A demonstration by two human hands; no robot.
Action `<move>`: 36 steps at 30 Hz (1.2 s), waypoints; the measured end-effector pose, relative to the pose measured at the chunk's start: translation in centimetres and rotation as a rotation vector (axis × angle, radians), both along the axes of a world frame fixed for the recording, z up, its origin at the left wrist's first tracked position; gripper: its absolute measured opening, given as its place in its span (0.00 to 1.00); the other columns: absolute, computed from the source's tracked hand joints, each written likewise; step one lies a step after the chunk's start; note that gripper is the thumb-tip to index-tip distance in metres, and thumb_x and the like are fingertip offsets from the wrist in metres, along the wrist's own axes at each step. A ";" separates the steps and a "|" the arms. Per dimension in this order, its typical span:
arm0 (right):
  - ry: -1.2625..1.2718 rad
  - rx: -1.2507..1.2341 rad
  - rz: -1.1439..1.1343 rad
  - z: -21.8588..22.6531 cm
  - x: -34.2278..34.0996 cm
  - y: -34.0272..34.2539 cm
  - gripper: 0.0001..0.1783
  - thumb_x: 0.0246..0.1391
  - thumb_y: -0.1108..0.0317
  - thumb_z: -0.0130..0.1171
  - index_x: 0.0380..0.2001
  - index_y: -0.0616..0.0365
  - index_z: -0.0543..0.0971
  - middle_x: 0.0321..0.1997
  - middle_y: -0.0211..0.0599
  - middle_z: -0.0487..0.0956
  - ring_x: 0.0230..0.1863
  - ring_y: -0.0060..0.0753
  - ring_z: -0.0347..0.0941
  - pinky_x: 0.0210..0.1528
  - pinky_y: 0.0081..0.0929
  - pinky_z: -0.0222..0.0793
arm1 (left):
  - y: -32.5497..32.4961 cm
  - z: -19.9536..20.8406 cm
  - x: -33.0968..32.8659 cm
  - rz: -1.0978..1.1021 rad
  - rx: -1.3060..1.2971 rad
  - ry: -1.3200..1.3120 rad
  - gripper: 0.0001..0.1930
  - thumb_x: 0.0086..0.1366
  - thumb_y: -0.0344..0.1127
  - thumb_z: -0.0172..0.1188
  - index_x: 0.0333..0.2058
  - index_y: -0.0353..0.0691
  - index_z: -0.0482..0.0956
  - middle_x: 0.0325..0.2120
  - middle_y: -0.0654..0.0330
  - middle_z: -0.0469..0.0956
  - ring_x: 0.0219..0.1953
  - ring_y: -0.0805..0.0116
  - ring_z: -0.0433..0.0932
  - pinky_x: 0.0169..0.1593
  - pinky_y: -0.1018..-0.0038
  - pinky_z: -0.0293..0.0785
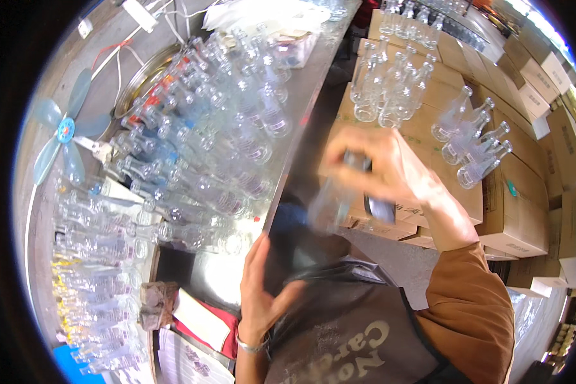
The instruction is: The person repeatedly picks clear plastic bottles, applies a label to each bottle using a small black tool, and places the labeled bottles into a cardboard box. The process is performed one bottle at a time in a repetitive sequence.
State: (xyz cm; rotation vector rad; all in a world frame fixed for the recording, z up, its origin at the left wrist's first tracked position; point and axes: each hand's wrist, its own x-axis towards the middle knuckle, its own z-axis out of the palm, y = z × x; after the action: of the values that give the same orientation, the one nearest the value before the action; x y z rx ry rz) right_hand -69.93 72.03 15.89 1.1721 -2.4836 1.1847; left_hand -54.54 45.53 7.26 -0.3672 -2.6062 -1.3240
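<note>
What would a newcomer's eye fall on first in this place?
Probably the dense crowd of clear glass bottles covering much of the worktable at the left. Near the middle, the right hand holds a blurred bottle, and to the right other bottles stand on cardboard boxes. At the far left, a fan with translucent bluish blades also stands out.

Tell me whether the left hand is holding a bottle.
No, the left hand is open and empty, while the right hand grips a motion-blurred glass bottle.
</note>
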 end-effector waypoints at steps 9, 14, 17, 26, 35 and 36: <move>-0.378 -0.488 0.010 0.9 -3.1 -4.6 0.24 0.69 0.52 0.49 0.47 0.66 0.77 0.41 0.42 0.83 0.20 0.13 0.65 0.22 0.12 0.60 | -3.0 -1.8 5.2 0.086 0.815 -0.359 0.52 0.47 0.44 0.81 0.66 0.33 0.60 0.50 0.49 0.75 0.51 0.57 0.78 0.56 0.63 0.73; -0.571 -0.495 0.148 -2.5 -2.3 -8.0 0.12 0.67 0.65 0.55 0.44 0.62 0.80 0.35 0.32 0.83 0.21 0.09 0.64 0.23 0.11 0.58 | -8.4 -1.9 10.0 0.700 0.840 -0.100 0.39 0.63 0.42 0.63 0.69 0.36 0.57 0.52 0.46 0.75 0.50 0.57 0.79 0.56 0.61 0.75; -0.740 -0.424 0.295 -4.2 0.1 -11.8 0.08 0.65 0.69 0.57 0.43 0.62 0.79 0.34 0.30 0.82 0.31 0.12 0.72 0.32 0.14 0.65 | -11.6 -2.5 10.7 0.903 0.734 -0.059 0.34 0.67 0.36 0.57 0.68 0.30 0.57 0.57 0.47 0.73 0.53 0.58 0.78 0.52 0.69 0.75; -0.802 -0.353 0.385 -6.3 2.8 -17.8 0.08 0.64 0.70 0.57 0.43 0.63 0.79 0.33 0.31 0.82 0.29 0.11 0.70 0.31 0.12 0.63 | -14.6 -4.1 10.7 1.010 0.770 -0.135 0.42 0.65 0.38 0.66 0.69 0.27 0.52 0.63 0.44 0.64 0.64 0.58 0.67 0.65 0.67 0.64; -0.474 -0.379 0.197 -6.2 1.7 -20.7 0.21 0.58 0.68 0.63 0.54 0.61 0.76 0.48 0.29 0.82 0.18 0.07 0.58 0.23 0.14 0.56 | -14.2 -5.5 11.2 1.034 0.694 -0.068 0.42 0.68 0.40 0.63 0.71 0.31 0.49 0.65 0.43 0.62 0.65 0.57 0.65 0.63 0.65 0.66; -0.414 -0.388 0.205 -5.9 1.8 -21.6 0.23 0.57 0.68 0.65 0.55 0.61 0.75 0.51 0.29 0.82 0.18 0.07 0.57 0.23 0.15 0.56 | -14.1 -5.3 11.2 1.022 0.704 -0.050 0.42 0.68 0.37 0.63 0.71 0.32 0.48 0.65 0.43 0.61 0.68 0.55 0.62 0.66 0.64 0.63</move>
State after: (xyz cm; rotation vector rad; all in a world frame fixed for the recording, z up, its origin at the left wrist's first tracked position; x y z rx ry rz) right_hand -68.11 50.42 9.96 1.1832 -2.2615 2.0380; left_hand -43.33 31.44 1.99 0.9573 -1.6618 -1.6086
